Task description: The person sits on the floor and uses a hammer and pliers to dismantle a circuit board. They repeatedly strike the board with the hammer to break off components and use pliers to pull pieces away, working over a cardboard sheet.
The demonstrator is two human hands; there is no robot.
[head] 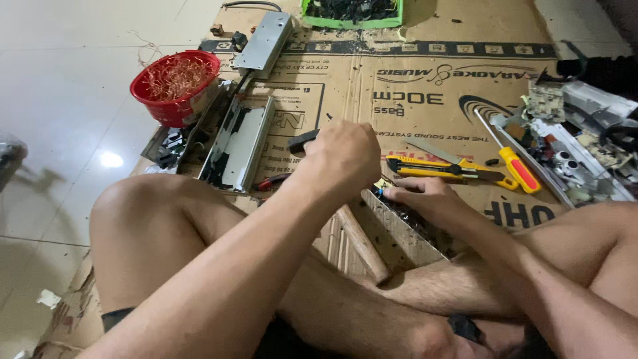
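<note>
My left hand [342,159] is closed in a fist around a tool with a black handle [302,141], raised above the cardboard mat [412,80]. My right hand [425,196] rests just to its right, fingers pressing down on the end of a long perforated metal casing [399,229] that lies between my crossed legs. The tool's tip is hidden behind my left hand. A wooden handle [362,242] lies alongside the casing, near my left forearm.
A yellow utility knife [432,167] and an orange-handled screwdriver [515,166] lie beyond my right hand. Open metal housings [242,143] [262,43], a red basket of copper wire [176,83], a green tray [352,13] and a pile of electronic parts [578,153] ring the mat.
</note>
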